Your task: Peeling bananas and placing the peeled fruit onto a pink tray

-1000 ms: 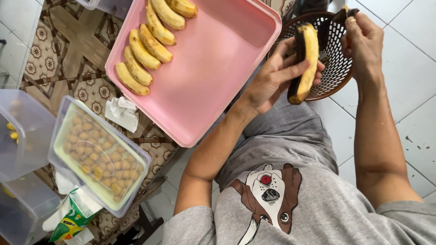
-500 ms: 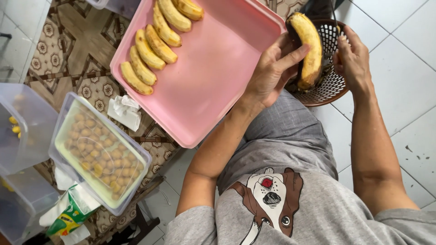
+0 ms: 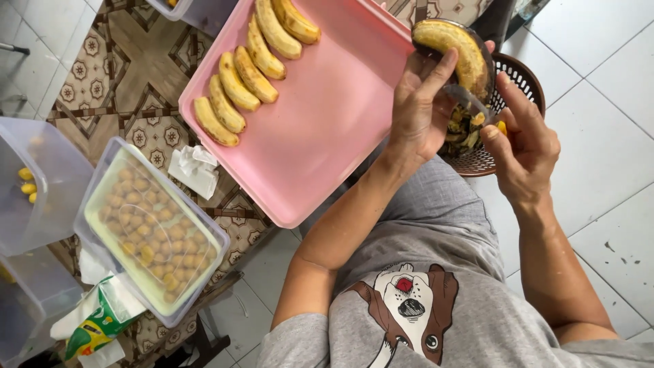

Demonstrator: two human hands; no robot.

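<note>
Head view, item list. Banana (image 3: 458,51), one, half-peeled, dark skin still cupped under it: held in the left hand (image 3: 422,109), whose fingers (image 3: 436,71) wrap round its lower side, thumb pressed against the peel. It sits above the brown basket (image 3: 528,75). Judged soft, light and slippery where bared; best gripped on the remaining skin, gently, since the flesh would bruise or snap.

Right hand (image 3: 521,140), just right of the banana: fingers pinch a small knife (image 3: 466,99), blade tip at the fruit's underside (handle mostly hidden).

Peeled bananas (image 3: 235,85), six counted, in a row on the pink tray (image 3: 327,136), left of the left fingers, well apart.

Basket holds peel scraps, number unclear.

Clear lidded tub (image 3: 146,228) of small round pieces, one, far left on the patterned bench (image 3: 146,65); other clear tubs beside it.
</note>
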